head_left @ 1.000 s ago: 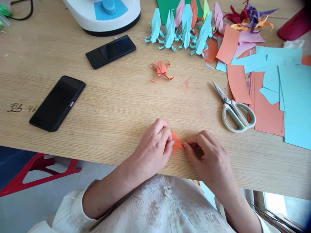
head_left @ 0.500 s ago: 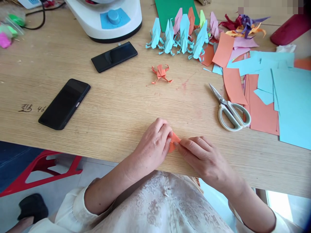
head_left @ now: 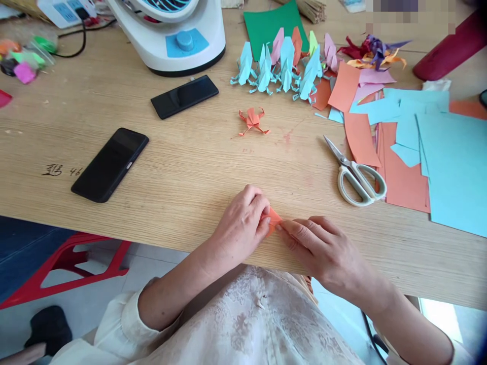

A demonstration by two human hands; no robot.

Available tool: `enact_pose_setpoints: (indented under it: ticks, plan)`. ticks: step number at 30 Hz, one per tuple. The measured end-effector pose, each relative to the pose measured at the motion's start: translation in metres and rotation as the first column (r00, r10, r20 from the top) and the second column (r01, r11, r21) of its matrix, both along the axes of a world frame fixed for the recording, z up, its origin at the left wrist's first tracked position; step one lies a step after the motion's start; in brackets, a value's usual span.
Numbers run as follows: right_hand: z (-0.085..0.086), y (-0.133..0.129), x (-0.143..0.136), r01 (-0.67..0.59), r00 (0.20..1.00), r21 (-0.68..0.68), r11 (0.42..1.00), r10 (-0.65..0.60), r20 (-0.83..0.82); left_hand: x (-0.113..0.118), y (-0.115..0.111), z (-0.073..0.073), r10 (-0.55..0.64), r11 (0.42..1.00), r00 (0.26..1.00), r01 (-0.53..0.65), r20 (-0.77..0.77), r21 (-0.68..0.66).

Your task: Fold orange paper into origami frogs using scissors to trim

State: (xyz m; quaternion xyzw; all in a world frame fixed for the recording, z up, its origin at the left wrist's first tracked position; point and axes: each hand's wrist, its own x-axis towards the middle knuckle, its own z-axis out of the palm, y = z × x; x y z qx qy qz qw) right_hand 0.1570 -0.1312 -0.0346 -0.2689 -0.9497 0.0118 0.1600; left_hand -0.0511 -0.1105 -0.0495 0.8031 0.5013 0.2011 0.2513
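Observation:
Near the table's front edge, a small piece of folded orange paper point(head_left: 274, 218) is held between my two hands. My left hand point(head_left: 243, 220) has its fingers closed on the paper's left part and hides much of it. The fingertips of my right hand point(head_left: 317, 243) pinch its right corner. Beyond them, a finished orange origami figure point(head_left: 252, 120) with thin legs lies on the wood. Scissors point(head_left: 359, 177) with pale handles rest to the right, blades pointing away and slightly left.
Several light blue folded figures point(head_left: 286, 63) stand at the back in front of a green sheet point(head_left: 270, 25). Orange and blue paper sheets point(head_left: 456, 167) cover the right side. Two black phones point(head_left: 110, 165) lie left, near a white fan base point(head_left: 186, 45). A dark red cylinder point(head_left: 449, 48) sits far right.
The camera view has tilted up slightly and shifted, showing more of the table's far side. Both hands keep hold of the orange paper, with only a slight shift of the right hand.

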Motion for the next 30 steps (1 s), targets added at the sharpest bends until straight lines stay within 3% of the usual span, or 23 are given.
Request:
enact_pose_setpoints:
  ticks: [6, 14, 22, 30]
  plan:
    - [-0.002, -0.010, 0.006, 0.027, 1.000, 0.020, 0.999, -0.027, 0.012, -0.001, 0.000, -0.003, 0.005, 1.000, 1.000, -0.004, -0.016, 0.029]
    - [0.000, -0.018, 0.017, 0.166, 0.985, -0.074, 0.983, -0.169, -0.036, 0.000, -0.001, -0.005, 0.001, 0.999, 0.999, 0.000, -0.035, 0.044]
    - [-0.009, -0.013, 0.006, 0.229, 0.973, -0.019, 0.973, -0.229, -0.004, 0.000, -0.002, -0.008, 0.008, 0.997, 0.999, -0.004, -0.044, 0.078]
    - [-0.013, -0.022, 0.017, 0.290, 0.957, 0.003, 0.957, -0.290, 0.010, -0.002, -0.002, -0.011, 0.013, 0.996, 1.000, -0.011, -0.024, 0.091]
